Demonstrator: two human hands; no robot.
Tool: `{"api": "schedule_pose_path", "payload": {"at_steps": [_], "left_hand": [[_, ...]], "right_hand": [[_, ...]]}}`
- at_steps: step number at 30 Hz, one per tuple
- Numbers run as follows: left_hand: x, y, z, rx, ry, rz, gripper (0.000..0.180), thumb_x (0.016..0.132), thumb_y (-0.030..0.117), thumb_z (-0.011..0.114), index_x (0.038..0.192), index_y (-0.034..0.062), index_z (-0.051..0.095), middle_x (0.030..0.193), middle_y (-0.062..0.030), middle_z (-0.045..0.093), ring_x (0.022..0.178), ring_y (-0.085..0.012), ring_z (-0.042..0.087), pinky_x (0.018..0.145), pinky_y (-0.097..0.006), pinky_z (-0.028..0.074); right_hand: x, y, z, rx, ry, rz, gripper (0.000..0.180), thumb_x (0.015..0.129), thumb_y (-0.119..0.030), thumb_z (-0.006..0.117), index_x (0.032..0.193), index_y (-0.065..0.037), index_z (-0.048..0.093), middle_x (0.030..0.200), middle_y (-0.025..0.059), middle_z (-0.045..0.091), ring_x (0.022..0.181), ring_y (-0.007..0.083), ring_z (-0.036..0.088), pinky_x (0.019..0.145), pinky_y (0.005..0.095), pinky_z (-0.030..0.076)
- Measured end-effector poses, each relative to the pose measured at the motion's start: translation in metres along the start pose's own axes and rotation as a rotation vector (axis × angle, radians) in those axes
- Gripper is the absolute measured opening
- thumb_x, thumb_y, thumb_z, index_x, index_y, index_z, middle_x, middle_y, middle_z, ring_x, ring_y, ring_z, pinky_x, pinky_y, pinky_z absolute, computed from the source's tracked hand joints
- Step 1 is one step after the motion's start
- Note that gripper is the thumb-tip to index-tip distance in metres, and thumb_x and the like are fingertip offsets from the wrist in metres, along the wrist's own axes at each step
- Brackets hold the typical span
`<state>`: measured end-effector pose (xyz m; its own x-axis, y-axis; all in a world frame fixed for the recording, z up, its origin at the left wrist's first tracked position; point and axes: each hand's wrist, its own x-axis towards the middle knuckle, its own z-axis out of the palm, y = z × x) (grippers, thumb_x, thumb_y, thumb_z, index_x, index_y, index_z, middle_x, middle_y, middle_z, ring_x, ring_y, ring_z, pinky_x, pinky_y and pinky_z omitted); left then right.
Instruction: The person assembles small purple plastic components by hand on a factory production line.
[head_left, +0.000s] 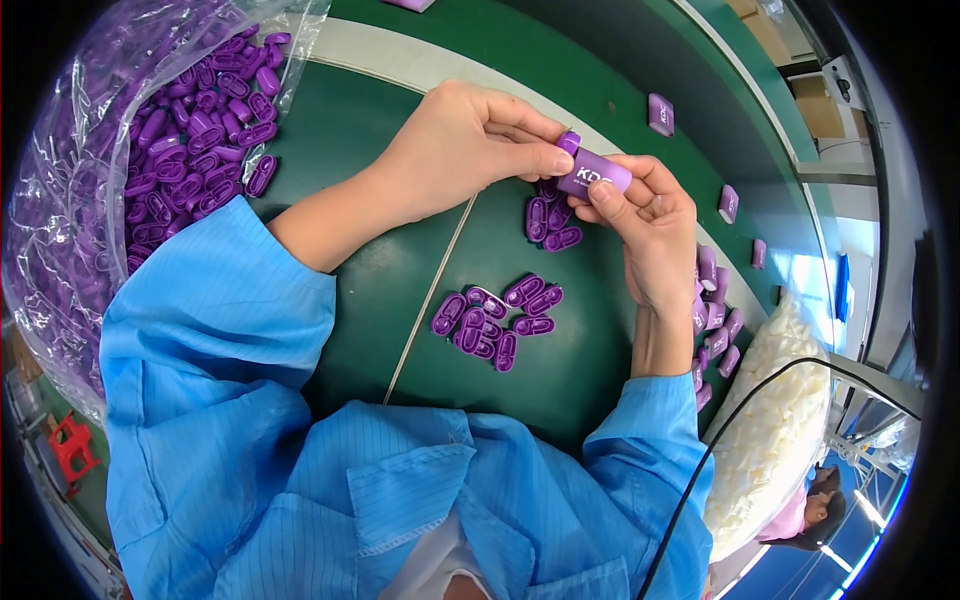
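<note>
Above the green table (390,330), both my hands meet at one small lilac case (610,174) with white printing. My right hand (655,225) pinches its body between thumb and fingers. At the case's left end, my left hand (465,150) is closed on a dark purple oval cap (569,142), thumb against fingertips; whether the cap is seated on the case I cannot tell. Just below the hands lie a few loose purple caps (562,238), partly hidden by them. A second cluster of purple caps (472,328) rests nearer me, several showing their hollow side.
A clear plastic bag (75,190) full of purple caps spreads at left. Lilac cases (715,315) are heaped at right; others lie scattered on the green strip (600,60) beyond. A bag of cream pieces (770,430) and a black cable (690,480) are near my right arm.
</note>
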<state>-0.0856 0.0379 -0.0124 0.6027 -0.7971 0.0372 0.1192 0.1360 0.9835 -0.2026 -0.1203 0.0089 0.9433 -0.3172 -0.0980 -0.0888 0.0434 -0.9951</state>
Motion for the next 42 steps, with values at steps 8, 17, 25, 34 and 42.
{"api": "schedule_pose_path", "payload": {"at_steps": [8,17,25,34,42], "left_hand": [[-0.003,0.003,-0.012,0.045,-0.005,0.043,0.024,0.077,0.002,0.066,0.1,-0.0053,0.062,0.088,-0.0127,0.066,0.08,-0.0147,0.064,0.073,-0.024,0.052],[-0.019,0.009,0.0,0.539,0.147,0.292,0.026,0.076,0.005,0.068,0.101,-0.0026,0.063,0.082,-0.0124,0.067,0.073,-0.0132,0.064,0.067,-0.024,0.053],[0.007,-0.003,-0.01,0.395,0.144,0.309,0.03,0.078,0.016,0.067,0.1,-0.0031,0.062,0.077,-0.0115,0.066,0.067,-0.0099,0.062,0.058,-0.026,0.049],[0.089,0.018,-0.074,0.96,0.32,0.035,0.029,0.077,0.021,0.059,0.092,-0.0024,0.064,0.085,-0.0195,0.064,0.084,-0.0334,0.061,0.076,-0.037,0.048],[0.012,-0.005,-0.012,1.307,0.204,0.561,0.027,0.072,0.03,0.066,0.075,0.0032,0.064,0.08,-0.0105,0.059,0.08,-0.0281,0.057,0.069,-0.036,0.049]], "right_hand": [[0.002,-0.004,0.019,0.039,0.041,-0.021,0.022,0.08,0.002,0.062,0.1,0.005,0.052,0.092,0.0152,0.063,0.079,0.0173,0.063,0.071,0.0258,0.054],[-0.008,-0.001,0.034,-0.07,0.127,-0.13,0.022,0.08,0.002,0.063,0.098,0.006,0.052,0.088,0.0121,0.063,0.078,0.0127,0.061,0.07,0.0222,0.051],[0.018,0.001,0.031,-0.088,0.155,-0.158,0.023,0.082,-0.004,0.062,0.1,0.007,0.054,0.086,0.0115,0.063,0.074,0.0124,0.061,0.069,0.0231,0.052],[0.136,0.004,-0.047,-1.33,0.296,-0.226,0.045,0.081,-0.038,0.057,0.111,-0.003,0.058,0.116,0.022,0.052,0.103,0.0348,0.054,0.09,0.0394,0.042],[0.111,0.0,-0.037,-1.179,0.253,-0.3,0.038,0.077,-0.027,0.065,0.102,0.0,0.056,0.098,0.0194,0.06,0.084,0.034,0.06,0.079,0.0375,0.047]]}}
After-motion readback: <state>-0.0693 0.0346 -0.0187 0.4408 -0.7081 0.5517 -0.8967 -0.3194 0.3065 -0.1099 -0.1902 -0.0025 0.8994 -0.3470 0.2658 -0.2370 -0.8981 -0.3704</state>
